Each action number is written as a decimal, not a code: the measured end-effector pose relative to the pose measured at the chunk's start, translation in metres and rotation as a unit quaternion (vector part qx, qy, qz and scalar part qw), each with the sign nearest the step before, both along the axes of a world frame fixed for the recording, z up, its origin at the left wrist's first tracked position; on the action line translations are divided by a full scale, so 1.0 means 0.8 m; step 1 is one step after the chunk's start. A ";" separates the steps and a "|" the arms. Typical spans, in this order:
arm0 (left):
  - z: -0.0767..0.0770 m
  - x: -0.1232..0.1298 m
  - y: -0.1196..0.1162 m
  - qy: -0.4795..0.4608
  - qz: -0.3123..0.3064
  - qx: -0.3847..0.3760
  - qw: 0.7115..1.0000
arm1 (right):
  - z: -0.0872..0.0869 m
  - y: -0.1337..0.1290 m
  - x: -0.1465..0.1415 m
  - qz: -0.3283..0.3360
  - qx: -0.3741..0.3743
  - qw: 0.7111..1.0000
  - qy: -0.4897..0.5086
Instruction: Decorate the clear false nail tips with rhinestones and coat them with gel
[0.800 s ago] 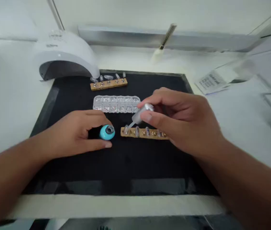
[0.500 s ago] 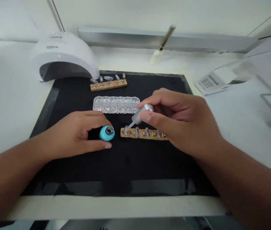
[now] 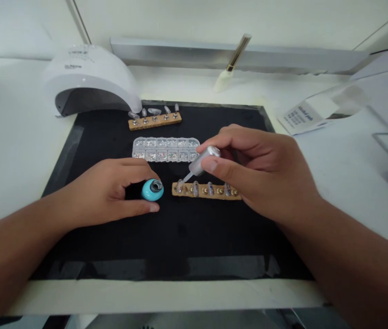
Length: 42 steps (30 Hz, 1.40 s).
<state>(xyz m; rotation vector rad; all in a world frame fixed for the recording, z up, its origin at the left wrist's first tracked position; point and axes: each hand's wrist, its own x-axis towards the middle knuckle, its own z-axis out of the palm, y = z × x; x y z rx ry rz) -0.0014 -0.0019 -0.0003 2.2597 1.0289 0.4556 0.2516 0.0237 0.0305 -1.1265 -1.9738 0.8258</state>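
My left hand (image 3: 125, 189) is curled around an uncapped turquoise nail polish bottle (image 3: 152, 190), its dark neck facing up. Between thumb and fingertips, my right hand (image 3: 248, 167) pinches the silver cap of a nail polish brush (image 3: 200, 162). The brush points down and left, its tip at the leftmost false nail (image 3: 179, 186); whether it touches cannot be made out. That nail stands on a wooden nail stand (image 3: 201, 193) with several other clear, speckled nails. My right hand partly covers the stand's right end.
Behind my hands lies a clear rhinestone case (image 3: 162, 149) with several compartments. Farther back are a second nail stand (image 3: 156, 121) and a white nail lamp (image 3: 91, 77). A cream bottle with a gold cap (image 3: 224, 80) and an alcohol pad box (image 3: 305, 115) stand beyond the black mat (image 3: 180, 242).
Almost nothing differs. The whole view has shifted very slightly; both hands keep their grips, and the brush tip stays at the leftmost nail.
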 end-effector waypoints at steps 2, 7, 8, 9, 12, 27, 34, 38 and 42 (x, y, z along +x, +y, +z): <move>0.000 0.000 0.000 -0.001 0.003 0.000 1.000 | 0.000 0.001 0.000 0.003 0.003 1.000 0.001; 0.001 0.001 0.000 -0.003 0.004 -0.008 1.000 | -0.001 0.003 0.000 0.004 0.000 1.000 0.002; 0.001 0.001 0.000 -0.003 0.003 -0.006 1.000 | -0.002 0.003 0.000 0.004 -0.001 1.000 0.001; 0.001 0.001 0.000 -0.004 0.003 -0.004 1.000 | -0.002 0.003 0.000 0.003 -0.002 1.000 0.000; 0.002 0.001 0.000 -0.003 0.006 -0.003 1.000 | -0.001 0.002 0.000 0.001 -0.001 1.000 -0.004; 0.001 0.002 -0.003 0.004 0.029 -0.026 0.999 | 0.000 0.003 0.000 -0.004 -0.007 1.000 -0.011; 0.002 0.003 -0.003 0.009 0.034 -0.031 0.999 | 0.001 0.003 0.001 -0.003 -0.003 1.000 -0.011; 0.002 0.002 -0.004 0.012 0.035 -0.031 0.999 | 0.000 0.005 0.000 -0.001 0.005 1.000 -0.013; 0.003 0.001 -0.004 0.013 0.039 -0.033 0.999 | -0.002 0.005 0.001 0.000 0.014 1.000 -0.011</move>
